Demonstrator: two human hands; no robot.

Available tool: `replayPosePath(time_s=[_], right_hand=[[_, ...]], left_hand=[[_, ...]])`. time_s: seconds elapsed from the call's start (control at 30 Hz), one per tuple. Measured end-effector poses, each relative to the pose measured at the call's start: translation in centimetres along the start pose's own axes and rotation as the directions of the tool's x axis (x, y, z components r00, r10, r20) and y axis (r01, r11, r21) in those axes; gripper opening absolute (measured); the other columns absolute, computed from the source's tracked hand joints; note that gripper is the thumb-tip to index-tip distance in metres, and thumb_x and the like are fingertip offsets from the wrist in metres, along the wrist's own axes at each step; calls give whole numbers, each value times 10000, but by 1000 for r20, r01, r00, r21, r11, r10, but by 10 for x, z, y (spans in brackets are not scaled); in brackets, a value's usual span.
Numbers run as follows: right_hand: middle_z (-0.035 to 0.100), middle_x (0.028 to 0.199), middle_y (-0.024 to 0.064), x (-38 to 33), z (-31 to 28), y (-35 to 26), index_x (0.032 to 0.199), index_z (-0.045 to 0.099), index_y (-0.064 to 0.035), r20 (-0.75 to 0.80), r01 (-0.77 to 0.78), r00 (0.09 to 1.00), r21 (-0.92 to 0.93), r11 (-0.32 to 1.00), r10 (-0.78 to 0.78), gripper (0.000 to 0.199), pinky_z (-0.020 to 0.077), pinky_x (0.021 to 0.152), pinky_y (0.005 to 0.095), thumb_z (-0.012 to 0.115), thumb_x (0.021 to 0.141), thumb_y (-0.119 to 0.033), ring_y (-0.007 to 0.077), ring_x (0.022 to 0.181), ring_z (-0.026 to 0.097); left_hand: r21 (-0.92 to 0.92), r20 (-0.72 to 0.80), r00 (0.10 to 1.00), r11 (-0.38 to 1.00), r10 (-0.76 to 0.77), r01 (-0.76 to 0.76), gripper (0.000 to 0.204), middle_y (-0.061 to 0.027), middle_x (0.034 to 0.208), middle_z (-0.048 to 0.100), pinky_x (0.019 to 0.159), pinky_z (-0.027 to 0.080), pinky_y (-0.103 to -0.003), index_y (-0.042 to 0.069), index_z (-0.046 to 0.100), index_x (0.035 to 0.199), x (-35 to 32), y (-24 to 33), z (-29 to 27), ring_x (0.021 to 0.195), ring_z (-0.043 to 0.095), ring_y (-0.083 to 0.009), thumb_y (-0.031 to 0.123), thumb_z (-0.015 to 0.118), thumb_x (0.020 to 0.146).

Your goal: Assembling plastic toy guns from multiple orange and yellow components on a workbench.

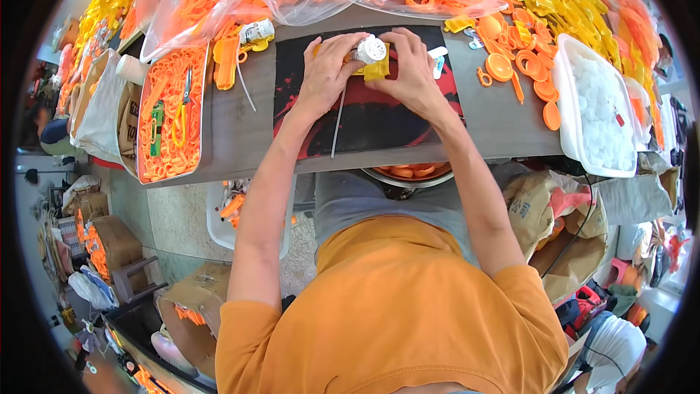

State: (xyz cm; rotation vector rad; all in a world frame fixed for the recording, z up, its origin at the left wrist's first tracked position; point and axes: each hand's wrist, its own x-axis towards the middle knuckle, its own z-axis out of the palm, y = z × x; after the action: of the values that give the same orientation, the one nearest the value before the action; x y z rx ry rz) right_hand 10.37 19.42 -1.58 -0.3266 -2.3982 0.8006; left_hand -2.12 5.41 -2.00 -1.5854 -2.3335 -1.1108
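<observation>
Both hands meet over the black mat (379, 120): the left hand (326, 73) and right hand (410, 69) have fingers clamped on a yellow plastic piece (375, 69), a white round cap (370, 49) (ridged on top) sitting between the fingertips.

Both hands (368, 73) grip yellow part (376, 68)

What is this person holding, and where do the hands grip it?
Both hands, left hand and right hand, hold a yellow plastic piece with a white round part on top, gripping its two sides.
</observation>
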Motion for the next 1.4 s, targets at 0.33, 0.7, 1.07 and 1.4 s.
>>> replayPosePath(time_s=[0.33, 0.7, 1.07, 1.4], right_hand=[[496, 1312, 168, 4, -23, -12, 1397, 386, -71, 170, 28, 983, 222, 975, -66, 791, 354, 1073, 415, 790, 737, -232, 322, 1214, 499], [519, 1281, 172, 9, -27, -3, 1380, 409, -25, 144, 35, 987, 210, 977, -66, 781, 416, 1024, 377, 799, 736, -233, 307, 1192, 522], [531, 1278, 164, 13, -28, -4, 1380, 431, 14, 170, -40, 985, 324, 945, -16, 777, 423, 1019, 343, 808, 732, -188, 268, 1189, 537], [563, 1238, 142, 15, -23, -4, 1395, 433, 8, 169, -40, 985, 359, 933, -23, 805, 439, 990, 329, 823, 721, -197, 243, 1136, 555]], left_hand=[[-555, 112, 980, 808, -167, 201, 396, -91, 1216, 596, 1028, 389, -372, 66, 554, 1274, 9, 0, -22, 1149, 557, -250, 121, 634, 891], [-224, 269, 955, 972, 125, -64, 407, -121, 1229, 547, 1015, 409, -346, -9, 513, 1286, 36, 11, -43, 1180, 527, -265, 71, 588, 894], [-108, 333, 930, 986, 156, -126, 368, -103, 1183, 526, 976, 414, -354, 23, 517, 1276, 42, 16, -45, 1148, 520, -272, 67, 566, 914], [-146, 437, 894, 988, 103, -43, 426, -101, 1161, 534, 952, 426, -342, 40, 511, 1323, 48, 11, -52, 1127, 534, -254, 64, 588, 905]])
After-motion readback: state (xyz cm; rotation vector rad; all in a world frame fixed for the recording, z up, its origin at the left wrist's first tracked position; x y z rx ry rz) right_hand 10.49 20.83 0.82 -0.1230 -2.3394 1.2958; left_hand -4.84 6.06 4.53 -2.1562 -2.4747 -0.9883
